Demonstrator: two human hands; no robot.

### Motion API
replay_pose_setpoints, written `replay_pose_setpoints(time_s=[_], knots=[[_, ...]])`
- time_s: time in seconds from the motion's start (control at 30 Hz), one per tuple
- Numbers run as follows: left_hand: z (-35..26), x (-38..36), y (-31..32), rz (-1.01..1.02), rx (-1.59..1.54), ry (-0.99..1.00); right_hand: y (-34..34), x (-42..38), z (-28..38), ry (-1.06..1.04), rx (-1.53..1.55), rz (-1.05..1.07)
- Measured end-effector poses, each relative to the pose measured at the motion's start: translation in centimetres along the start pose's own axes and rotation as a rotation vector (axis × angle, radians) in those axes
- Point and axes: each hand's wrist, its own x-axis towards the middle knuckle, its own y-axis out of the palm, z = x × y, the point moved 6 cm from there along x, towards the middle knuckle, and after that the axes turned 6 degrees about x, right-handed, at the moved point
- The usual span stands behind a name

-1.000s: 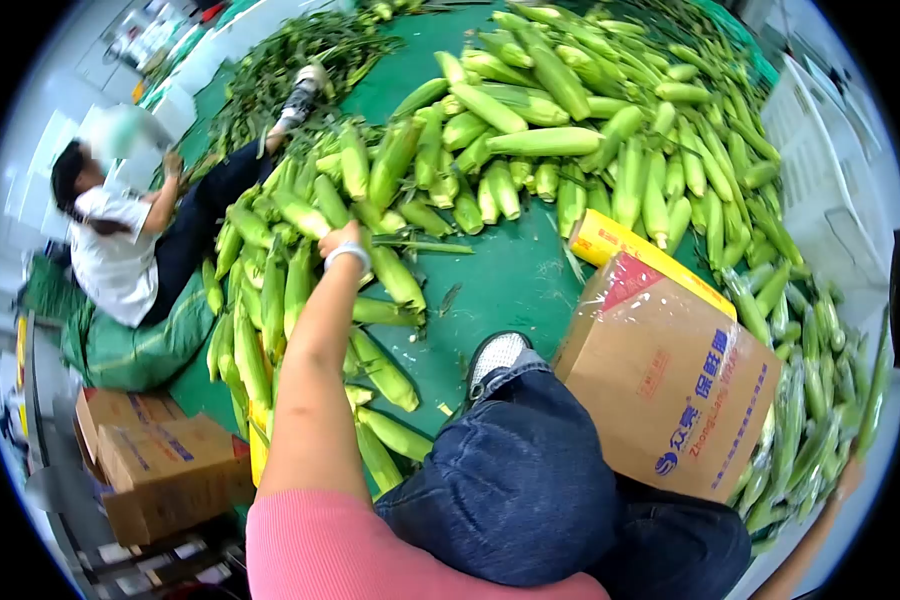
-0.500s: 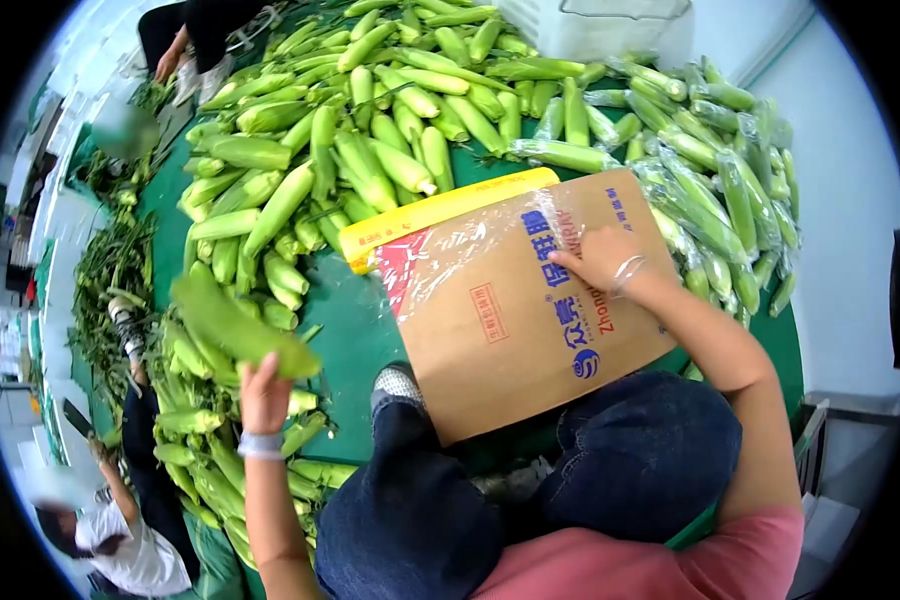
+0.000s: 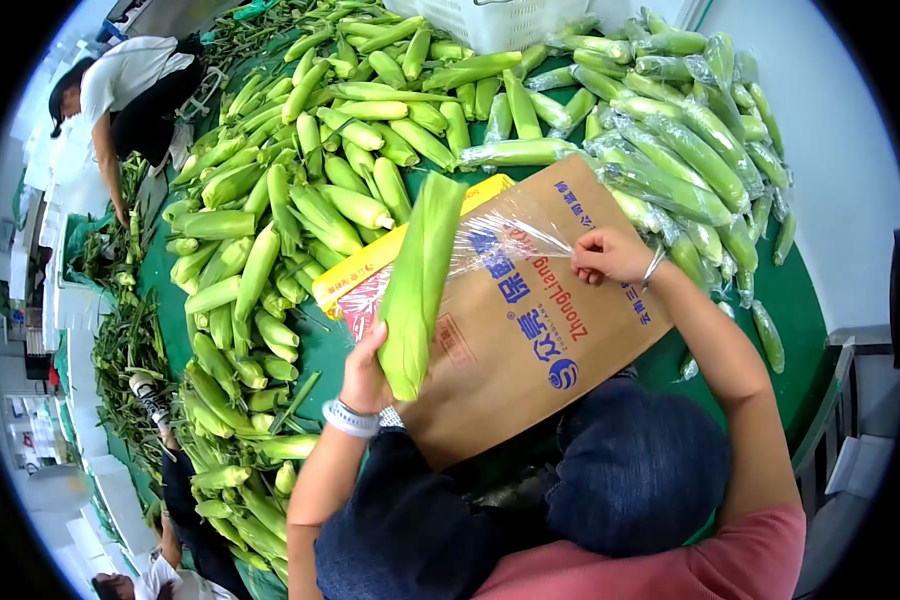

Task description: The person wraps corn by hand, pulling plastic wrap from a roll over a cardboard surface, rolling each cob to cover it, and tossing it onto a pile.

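My left hand (image 3: 367,372) grips the lower part of a green corn ear (image 3: 420,285), held nearly upright above the cardboard. My right hand (image 3: 612,257) pinches the edge of clear plastic film (image 3: 485,238), which stretches leftward over the brown printed cardboard (image 3: 490,400). The cardboard lies across my knees. Along its far edge is a yellow roll box (image 3: 370,262), partly hidden behind the corn. Unwrapped ears (image 3: 335,215) are heaped beyond and to the left.
Film-wrapped ears (image 3: 670,160) are piled at the right on the green surface (image 3: 785,290). A white crate (image 3: 515,25) stands at the back. One person (image 3: 135,85) bends at the upper left; another (image 3: 165,580) is at the lower left. Leaves (image 3: 120,340) lie along the left side.
My left hand has brought the corn ear from the left heap to over the cardboard and turned it more upright. My right hand now pinches the film and has drawn it out. The view has shifted.
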Motion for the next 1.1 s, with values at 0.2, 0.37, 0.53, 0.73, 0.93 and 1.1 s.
replay_pose_setpoints(time_s=[0.2,0.37,0.53,0.73,0.93,1.1], knots=[[0.5,-2.4,4.3,0.314,0.020,0.066,4.8,-5.5,11.5,-0.609,-0.671,-0.564],[0.9,-3.1,5.2,0.284,0.202,0.112,8.1,-10.1,18.0,-0.981,-0.150,-0.465],[0.8,-3.5,5.0,0.227,0.192,0.152,8.7,-10.6,18.0,-0.923,-0.140,-0.545],[1.0,-3.7,4.1,0.117,0.238,0.177,9.6,-10.7,17.8,-1.089,-0.407,-0.697],[1.9,-4.3,4.7,0.364,-0.004,-0.034,11.2,-13.1,17.6,-1.582,-0.782,-0.729],[0.2,-4.6,5.9,0.309,0.010,-0.081,11.1,-13.3,17.2,-1.560,-0.928,-0.829]])
